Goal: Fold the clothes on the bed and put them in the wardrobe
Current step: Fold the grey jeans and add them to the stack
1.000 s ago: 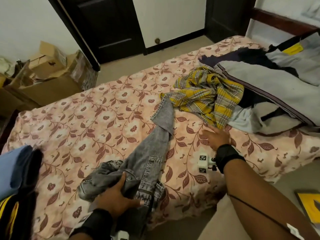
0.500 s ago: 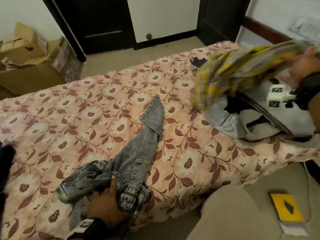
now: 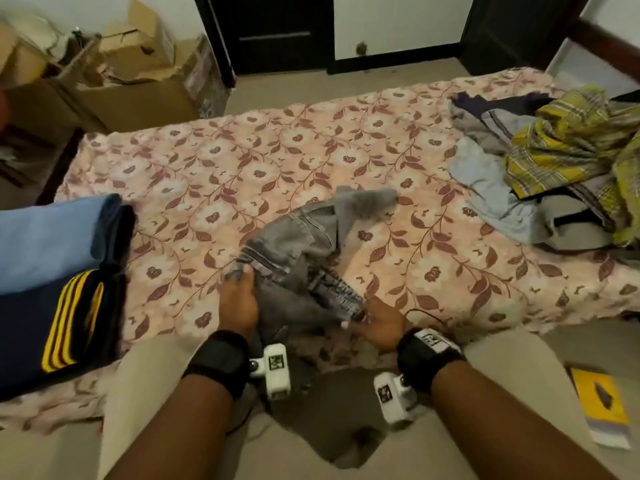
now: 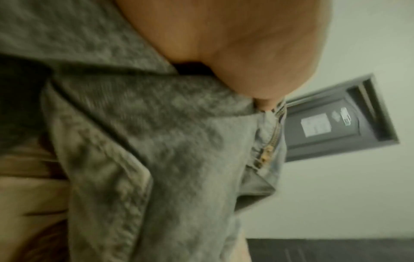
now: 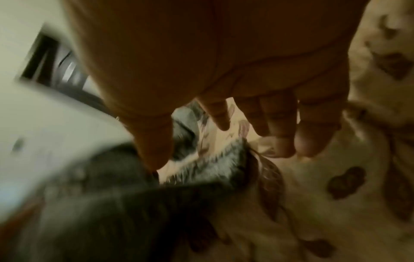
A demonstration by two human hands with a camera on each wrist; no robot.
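Grey denim jeans lie bunched near the front edge of the bed. My left hand grips their left side, fingers curled into the cloth; the left wrist view shows denim and a zip against the palm. My right hand is at the waistband's right end. In the right wrist view its fingers are spread and fairly straight above the sheet, the thumb by the denim. A yellow plaid shirt tops a pile of loose clothes at the right.
Folded clothes are stacked at the left: a light blue piece and a navy one with yellow stripes. Cardboard boxes stand beyond the bed's left end, a dark door behind. A yellow book lies on the floor at right.
My right hand lifted the yellow plaid shirt, dropped it on the pile at the right, and came back to the jeans. The jeans' leg has been drawn in and bunched.
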